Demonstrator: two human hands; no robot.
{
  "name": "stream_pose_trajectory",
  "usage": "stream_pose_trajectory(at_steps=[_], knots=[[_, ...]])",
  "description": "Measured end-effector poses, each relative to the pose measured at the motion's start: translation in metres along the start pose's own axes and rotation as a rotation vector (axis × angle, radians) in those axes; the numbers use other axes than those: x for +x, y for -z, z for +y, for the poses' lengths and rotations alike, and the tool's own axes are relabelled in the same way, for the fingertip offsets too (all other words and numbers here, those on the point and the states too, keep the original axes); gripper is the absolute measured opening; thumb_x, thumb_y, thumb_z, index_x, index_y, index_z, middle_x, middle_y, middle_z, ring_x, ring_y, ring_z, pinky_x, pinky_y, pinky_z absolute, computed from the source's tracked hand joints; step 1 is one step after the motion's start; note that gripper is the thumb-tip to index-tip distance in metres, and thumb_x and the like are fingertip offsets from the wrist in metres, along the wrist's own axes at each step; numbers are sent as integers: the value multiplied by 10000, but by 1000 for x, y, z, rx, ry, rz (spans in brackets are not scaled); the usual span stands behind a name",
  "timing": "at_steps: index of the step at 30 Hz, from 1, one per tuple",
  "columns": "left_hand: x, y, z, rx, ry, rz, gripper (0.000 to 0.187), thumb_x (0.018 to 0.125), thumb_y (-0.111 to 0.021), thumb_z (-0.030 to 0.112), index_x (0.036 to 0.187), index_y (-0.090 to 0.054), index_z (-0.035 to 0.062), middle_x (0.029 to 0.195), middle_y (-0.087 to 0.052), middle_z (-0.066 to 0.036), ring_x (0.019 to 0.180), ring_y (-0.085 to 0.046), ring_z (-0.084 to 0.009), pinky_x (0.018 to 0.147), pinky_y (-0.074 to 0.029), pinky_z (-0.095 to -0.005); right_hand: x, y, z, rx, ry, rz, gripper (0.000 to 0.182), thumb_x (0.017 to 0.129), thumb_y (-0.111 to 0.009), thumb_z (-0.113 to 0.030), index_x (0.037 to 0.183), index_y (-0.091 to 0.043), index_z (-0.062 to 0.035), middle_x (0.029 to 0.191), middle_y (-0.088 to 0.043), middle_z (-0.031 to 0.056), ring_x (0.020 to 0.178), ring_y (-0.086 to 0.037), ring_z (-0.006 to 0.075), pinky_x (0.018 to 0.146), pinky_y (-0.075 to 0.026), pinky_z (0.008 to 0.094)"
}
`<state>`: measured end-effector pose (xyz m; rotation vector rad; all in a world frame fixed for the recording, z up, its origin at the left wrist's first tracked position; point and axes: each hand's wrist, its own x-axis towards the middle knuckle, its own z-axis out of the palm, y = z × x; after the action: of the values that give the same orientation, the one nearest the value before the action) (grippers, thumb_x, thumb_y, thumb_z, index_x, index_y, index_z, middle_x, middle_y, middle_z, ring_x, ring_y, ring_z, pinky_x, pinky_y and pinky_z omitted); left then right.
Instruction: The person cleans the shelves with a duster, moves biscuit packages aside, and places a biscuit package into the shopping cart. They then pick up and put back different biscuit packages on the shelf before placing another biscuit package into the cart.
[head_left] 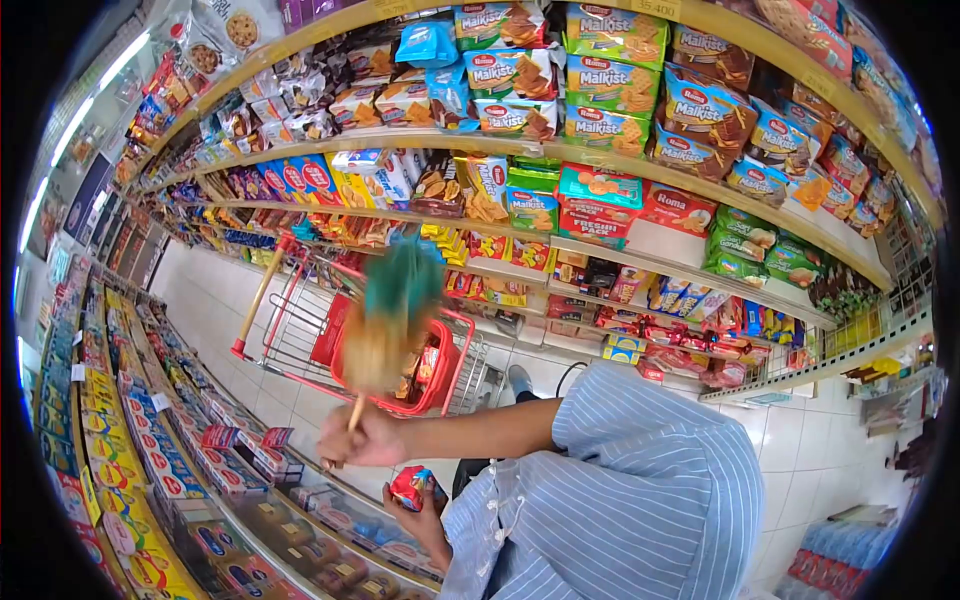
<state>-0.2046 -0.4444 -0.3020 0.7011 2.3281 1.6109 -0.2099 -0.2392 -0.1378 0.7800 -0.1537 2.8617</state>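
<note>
My right hand (362,437) is closed around the thin wooden handle of a duster (395,305). The duster's green and tan head is blurred and stands up in front of the cart and the lower shelves. Below it, my left hand (425,517) holds a small red packet (411,487) close to the front of the striped shirt. The packet's lower part is hidden by the fingers.
Behind the duster is a shopping cart (283,318) with a red basket (452,362). Shelves (690,270) of biscuit packs curve along the top and right. Another shelf (190,440) with boxed goods runs down the left. Bundled bottles (845,545) stand at the lower right.
</note>
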Motion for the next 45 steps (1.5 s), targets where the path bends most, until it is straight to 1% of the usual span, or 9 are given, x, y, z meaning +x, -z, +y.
stream_pose_trajectory(at_steps=[2,5,8,11,14,17,22,36,45], knots=[[-2,-2,-2,116,18,-11,817,753,-820,129,1402,-341,-2,1286,-451,-166,1157,-475,-257,1017,-380,-360,4,13,-23,-1744,-9,-352,464,865,-574,-285,470,-402,-115,520,-383,36,558,-400,171,674,-397,317],[-4,-4,-5,117,-54,-43,799,759,-812,115,1397,-345,-3,1255,-464,-157,1132,-491,-258,996,-401,-363,3,5,-9,-14,-73,14,404,840,-641,-243,503,-481,-89,531,-450,15,568,-447,173,638,-399,333],[-4,-4,-18,33,-2,-60,798,753,-806,90,1397,-343,1,1248,-460,-157,1115,-499,-252,972,-423,-366,6,-6,-29,-1937,47,-487,432,921,-544,-320,564,-485,-84,570,-434,2,566,-406,148,669,-397,329],[-8,-1,-15,38,18,-58,802,752,-795,62,1406,-332,9,1274,-439,-165,1119,-499,-243,963,-434,-364,4,4,-8,-187,-6,-145,394,872,-615,-222,537,-439,-114,548,-396,2,566,-384,140,624,-345,339],[-11,-5,-8,-33,34,-16,807,748,-799,67,1408,-339,9,1287,-441,-170,1154,-482,-252,997,-405,-363,1,6,-31,-1653,78,-357,424,807,-672,-203,476,-422,-115,502,-344,12,553,-359,132,589,-324,315],[-17,0,14,-83,100,-9,807,736,-802,48,1405,-354,-6,1282,-464,-174,1199,-461,-270,1043,-362,-363,-17,-38,-40,-1113,-17,177,336,765,-666,-155,486,-501,-66,475,-398,-2,498,-383,123,530,-334,314],[-24,0,3,-32,99,21,784,762,-798,83,1405,-351,48,1278,-487,-151,1090,-557,-243,918,-469,-361,-23,55,-77,-2209,-221,182,396,838,-612,-370,637,-642,-30,518,-546,112,489,-562,197,490,-415,377],[-18,-17,34,-282,417,44,629,823,-749,96,1344,-405,23,1210,-545,-123,1061,-568,-197,910,-482,-330,-242,184,-104,-1536,-473,1114,599,855,-708,-406,1265,-550,1,1183,-634,130,1070,-603,223,902,-482,337],[10,-81,118,-756,629,-209,470,898,-654,226,1263,-436,26,1145,-589,-100,1056,-617,-194,878,-532,-370,-258,-14,-84,-755,-361,889,625,943,-589,-416,1440,-365,-112,1313,-510,95,1114,-550,181,916,-453,327]])
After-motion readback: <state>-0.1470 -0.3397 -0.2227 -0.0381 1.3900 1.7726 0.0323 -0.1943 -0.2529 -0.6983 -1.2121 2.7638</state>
